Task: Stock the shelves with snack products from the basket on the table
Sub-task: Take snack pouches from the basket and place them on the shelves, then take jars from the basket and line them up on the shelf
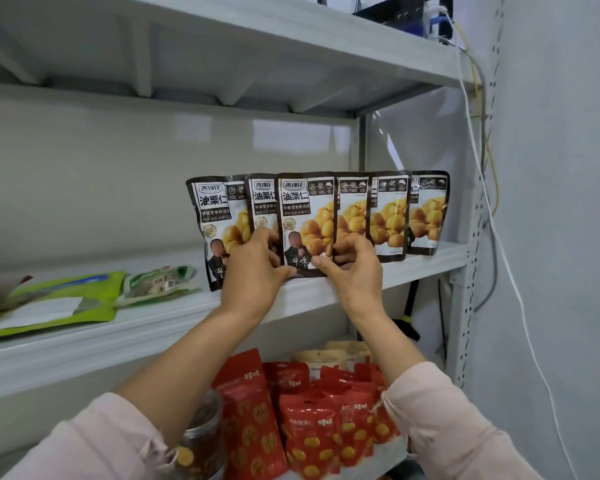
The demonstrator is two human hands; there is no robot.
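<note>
head view: both hands are up at the middle shelf. the left hand grips the lower left corner of the centre chestnut packet, thumb on the front, fingers curled behind. the right hand pinches the lower right corner, fingers curled round that edge. the packet stands upright in a row of matching packets overlapping either side of the fingers. well left of the left fingers, green packets lie flat. below the wrists: red packets and a jar.
</note>
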